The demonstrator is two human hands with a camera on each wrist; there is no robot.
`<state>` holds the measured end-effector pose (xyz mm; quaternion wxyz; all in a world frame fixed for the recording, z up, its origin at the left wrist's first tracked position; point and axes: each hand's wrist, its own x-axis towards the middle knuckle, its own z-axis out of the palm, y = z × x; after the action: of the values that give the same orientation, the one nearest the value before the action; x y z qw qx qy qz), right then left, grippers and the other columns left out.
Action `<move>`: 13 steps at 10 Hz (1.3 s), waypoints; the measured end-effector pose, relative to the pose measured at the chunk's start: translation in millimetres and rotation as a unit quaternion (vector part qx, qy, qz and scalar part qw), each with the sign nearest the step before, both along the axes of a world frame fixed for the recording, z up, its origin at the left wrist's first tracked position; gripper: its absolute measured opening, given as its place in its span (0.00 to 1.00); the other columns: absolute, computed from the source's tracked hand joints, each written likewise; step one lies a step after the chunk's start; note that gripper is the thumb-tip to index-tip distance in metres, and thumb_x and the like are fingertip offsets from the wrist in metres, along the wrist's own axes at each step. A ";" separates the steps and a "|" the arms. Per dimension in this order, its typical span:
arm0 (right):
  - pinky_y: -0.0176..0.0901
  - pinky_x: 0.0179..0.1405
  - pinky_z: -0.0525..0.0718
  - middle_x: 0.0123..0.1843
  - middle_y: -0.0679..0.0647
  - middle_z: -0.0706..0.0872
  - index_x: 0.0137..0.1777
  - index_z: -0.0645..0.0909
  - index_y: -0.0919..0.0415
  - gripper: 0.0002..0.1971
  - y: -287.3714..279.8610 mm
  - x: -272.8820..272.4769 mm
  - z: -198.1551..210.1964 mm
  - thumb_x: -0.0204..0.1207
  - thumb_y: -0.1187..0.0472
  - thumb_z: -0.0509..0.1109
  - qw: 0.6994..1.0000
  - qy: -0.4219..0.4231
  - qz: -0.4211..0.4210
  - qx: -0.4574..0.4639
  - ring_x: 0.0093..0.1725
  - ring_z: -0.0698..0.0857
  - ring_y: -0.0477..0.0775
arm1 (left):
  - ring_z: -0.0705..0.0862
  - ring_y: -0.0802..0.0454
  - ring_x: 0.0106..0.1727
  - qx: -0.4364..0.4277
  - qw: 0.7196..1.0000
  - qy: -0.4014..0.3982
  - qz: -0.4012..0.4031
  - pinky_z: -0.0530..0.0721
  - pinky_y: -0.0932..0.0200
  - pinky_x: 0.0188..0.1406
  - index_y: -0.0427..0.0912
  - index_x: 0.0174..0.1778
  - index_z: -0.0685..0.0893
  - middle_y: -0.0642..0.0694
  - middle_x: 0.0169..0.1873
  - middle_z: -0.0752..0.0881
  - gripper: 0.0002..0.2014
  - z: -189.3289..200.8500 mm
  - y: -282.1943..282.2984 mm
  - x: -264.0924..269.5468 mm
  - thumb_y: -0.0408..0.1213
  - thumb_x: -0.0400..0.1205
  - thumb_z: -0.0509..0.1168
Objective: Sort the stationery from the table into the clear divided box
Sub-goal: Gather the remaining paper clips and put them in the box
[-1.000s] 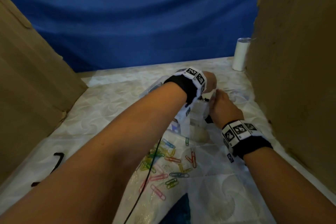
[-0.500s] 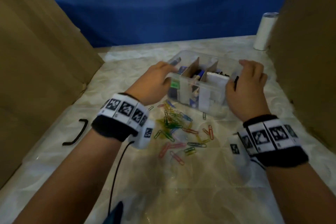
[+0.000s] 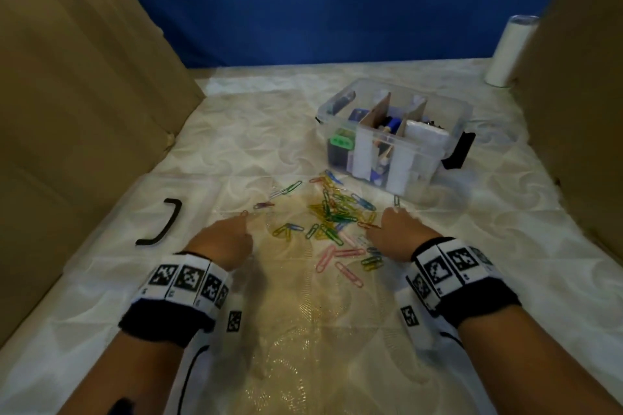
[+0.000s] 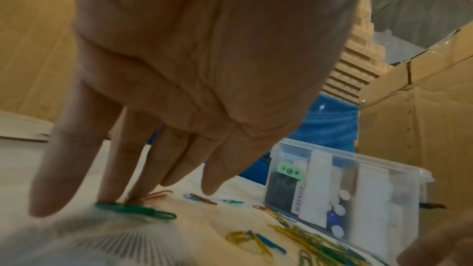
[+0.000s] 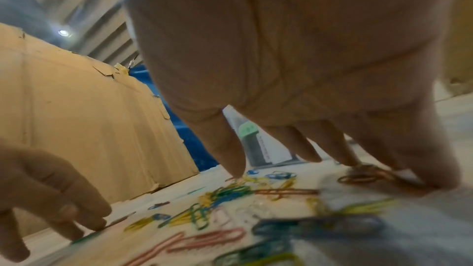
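Observation:
A heap of coloured paper clips [image 3: 332,217] lies on a clear plastic sheet in front of the clear divided box [image 3: 451,111]. Cardboard dividers split the box, which holds erasers, a green sharpener and other small items. My left hand [image 3: 237,229] is at the left edge of the heap, fingers straight and pointing down. In the left wrist view its fingertips [image 4: 110,197] touch a green clip [image 4: 135,210] on the table. My right hand [image 3: 391,229] is at the heap's right edge, and its straight fingertips [image 5: 435,181] touch a brown clip [image 5: 363,178].
A black bent handle [image 3: 165,222] lies on the table to the left. A white roll [image 3: 507,50] stands at the back right. Cardboard walls [image 3: 84,111] close in both sides, and a blue cloth [image 3: 320,3] hangs behind.
Half a second ago both hands held the sides of the box. They have let go and come back down to the paper clips, one on each side of the heap.

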<state>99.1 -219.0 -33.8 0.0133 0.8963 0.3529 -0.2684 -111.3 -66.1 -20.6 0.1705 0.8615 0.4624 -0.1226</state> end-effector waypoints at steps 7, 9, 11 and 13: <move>0.53 0.78 0.65 0.82 0.68 0.59 0.79 0.60 0.69 0.27 8.6 -9.4 11.3 0.85 0.53 0.52 0.997 0.023 0.061 0.035 0.81 0.62 0.63 | 0.66 0.46 0.81 -0.060 0.985 0.040 -0.157 0.60 0.59 0.78 0.45 0.84 0.53 0.42 0.83 0.60 0.26 10.8 -22.0 6.5 0.36 0.88 0.47; 0.49 0.57 0.81 0.62 0.65 0.82 0.59 0.80 0.68 0.17 15.6 4.6 17.6 0.81 0.58 0.57 0.988 0.037 0.065 0.137 0.57 0.83 0.63 | 0.63 0.43 0.82 -0.016 0.989 0.007 -0.148 0.63 0.52 0.79 0.38 0.81 0.61 0.40 0.84 0.57 0.24 21.3 5.8 34.5 0.40 0.89 0.52; 0.50 0.60 0.77 0.66 0.68 0.79 0.68 0.73 0.71 0.19 23.3 -10.1 7.6 0.84 0.58 0.57 0.992 0.014 0.095 0.084 0.65 0.79 0.67 | 0.63 0.41 0.81 0.006 0.987 0.044 -0.155 0.62 0.51 0.79 0.36 0.83 0.52 0.38 0.83 0.57 0.30 15.8 13.4 50.7 0.37 0.87 0.55; 0.48 0.55 0.78 0.62 0.66 0.83 0.62 0.78 0.67 0.16 38.0 -9.8 18.7 0.83 0.59 0.56 0.988 0.016 0.134 0.080 0.59 0.83 0.62 | 0.72 0.42 0.76 -0.017 0.975 0.109 -0.194 0.67 0.54 0.73 0.38 0.78 0.67 0.39 0.76 0.70 0.21 24.7 8.6 46.9 0.36 0.88 0.50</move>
<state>89.2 -181.1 -15.1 -0.0286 0.8346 0.4902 -0.2497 -64.4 -57.5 4.1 0.1066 0.9132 0.3004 -0.2537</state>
